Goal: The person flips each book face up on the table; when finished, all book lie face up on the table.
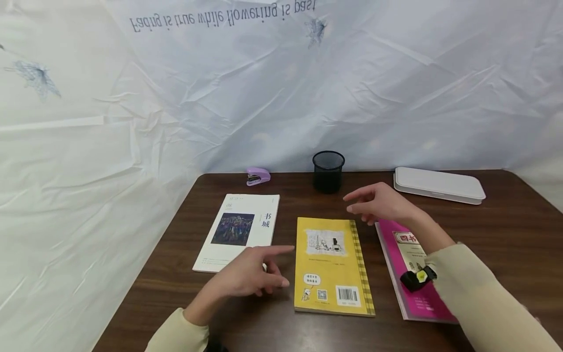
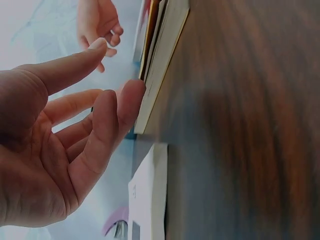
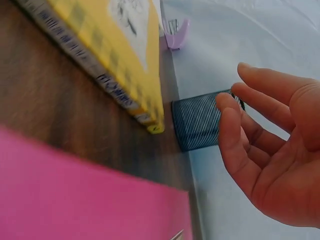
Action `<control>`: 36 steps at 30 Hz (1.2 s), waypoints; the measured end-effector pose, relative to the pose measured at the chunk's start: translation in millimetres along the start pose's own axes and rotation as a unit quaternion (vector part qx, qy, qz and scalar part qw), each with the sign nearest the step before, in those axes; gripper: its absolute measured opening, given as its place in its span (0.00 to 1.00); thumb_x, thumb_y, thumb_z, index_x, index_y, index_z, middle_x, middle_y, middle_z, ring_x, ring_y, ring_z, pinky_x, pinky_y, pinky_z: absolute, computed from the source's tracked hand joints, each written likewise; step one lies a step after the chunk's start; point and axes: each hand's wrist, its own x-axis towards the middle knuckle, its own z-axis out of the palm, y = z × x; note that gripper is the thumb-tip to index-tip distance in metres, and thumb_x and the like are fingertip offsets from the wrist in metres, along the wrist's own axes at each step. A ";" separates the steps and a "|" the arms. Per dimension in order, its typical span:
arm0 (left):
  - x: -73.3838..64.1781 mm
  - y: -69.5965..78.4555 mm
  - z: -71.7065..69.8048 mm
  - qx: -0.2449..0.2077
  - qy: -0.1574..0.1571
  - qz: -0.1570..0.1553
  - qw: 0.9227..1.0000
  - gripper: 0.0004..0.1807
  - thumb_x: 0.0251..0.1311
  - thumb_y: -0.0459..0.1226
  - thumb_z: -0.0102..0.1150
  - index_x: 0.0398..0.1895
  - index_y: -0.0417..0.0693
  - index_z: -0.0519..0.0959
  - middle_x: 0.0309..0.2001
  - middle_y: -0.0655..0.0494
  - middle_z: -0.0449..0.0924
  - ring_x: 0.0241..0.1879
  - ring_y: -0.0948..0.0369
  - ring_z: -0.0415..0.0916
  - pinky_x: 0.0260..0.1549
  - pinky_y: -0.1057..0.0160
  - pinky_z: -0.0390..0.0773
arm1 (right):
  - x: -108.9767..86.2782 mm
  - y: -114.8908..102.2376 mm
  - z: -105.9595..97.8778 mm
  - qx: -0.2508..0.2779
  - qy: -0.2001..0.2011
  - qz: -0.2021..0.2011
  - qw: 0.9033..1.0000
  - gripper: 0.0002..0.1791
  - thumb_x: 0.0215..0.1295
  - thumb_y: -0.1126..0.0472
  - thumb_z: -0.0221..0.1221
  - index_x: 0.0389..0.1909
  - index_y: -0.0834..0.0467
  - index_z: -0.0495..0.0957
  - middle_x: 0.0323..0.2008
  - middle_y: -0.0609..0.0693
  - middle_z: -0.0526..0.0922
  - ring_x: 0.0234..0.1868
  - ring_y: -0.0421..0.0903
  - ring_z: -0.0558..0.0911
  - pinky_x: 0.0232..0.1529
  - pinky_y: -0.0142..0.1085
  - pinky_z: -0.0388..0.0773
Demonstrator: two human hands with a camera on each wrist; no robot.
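Note:
A yellow book [image 1: 330, 271] lies flat in the middle of the table, with a barcode on its cover. My left hand [image 1: 252, 274] hovers at its left side, fingers loosely bent and holding nothing; in the left wrist view its fingertips [image 2: 132, 95] overlap the book's page edge. Beyond the book's far right corner is my right hand [image 1: 380, 203], raised, relaxed and holding nothing. The right wrist view shows that hand's fingers in front of the black mesh pen cup [image 3: 197, 122]. Beneath my right forearm lies a pink book [image 1: 396, 259], partly covered by the sleeve and a wristband.
A white book [image 1: 233, 230] with a dark picture lies at the left. Along the back of the table stand a purple stapler [image 1: 258, 176], the pen cup and a long white case [image 1: 440, 185]. A white printed sheet [image 1: 281, 98] hangs behind the table.

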 end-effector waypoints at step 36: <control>14.0 9.8 36.7 0.047 -0.022 -0.007 0.999 0.55 0.44 0.32 0.86 0.78 0.37 0.67 0.33 0.59 0.77 0.17 0.62 0.74 0.16 0.65 0.77 | -0.6 52.8 15.0 0.125 -0.067 0.038 0.989 0.30 0.74 0.65 0.63 0.71 0.75 0.70 0.44 0.59 0.88 0.34 0.45 0.88 0.39 0.40 0.90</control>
